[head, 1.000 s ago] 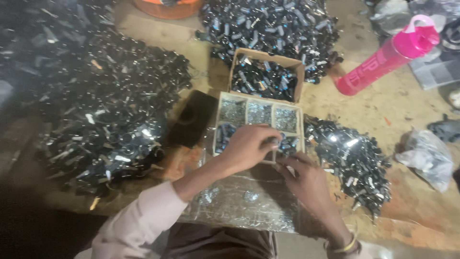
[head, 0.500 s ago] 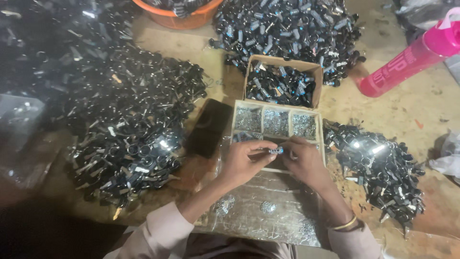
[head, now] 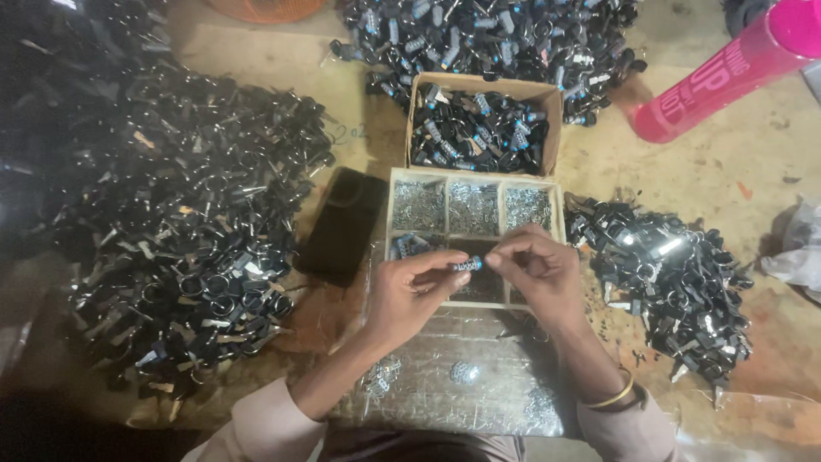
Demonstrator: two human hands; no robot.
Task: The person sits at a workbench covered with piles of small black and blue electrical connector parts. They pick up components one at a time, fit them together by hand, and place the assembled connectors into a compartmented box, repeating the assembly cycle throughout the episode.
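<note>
My left hand (head: 409, 295) and my right hand (head: 539, 272) meet over a divided wooden tray (head: 389, 210), pinching between their fingertips one small dark part with a blue end (head: 464, 264). The tray's back compartments hold small shiny metal bits. A cardboard box (head: 547, 96) full of dark parts with blue ends stands just behind the tray. A gold bangle (head: 611, 399) circles my right wrist.
Large heaps of black and metal parts lie at the left (head: 171, 248), the back (head: 496, 38) and the right (head: 676, 274). A black phone (head: 342, 224) lies left of the tray. A pink bottle (head: 727, 73) lies at the back right. A shiny sheet (head: 462, 385) covers my lap.
My hands have lifted from the tray's front and come together, now holding the small blue-ended part between them. The camera has moved closer.
</note>
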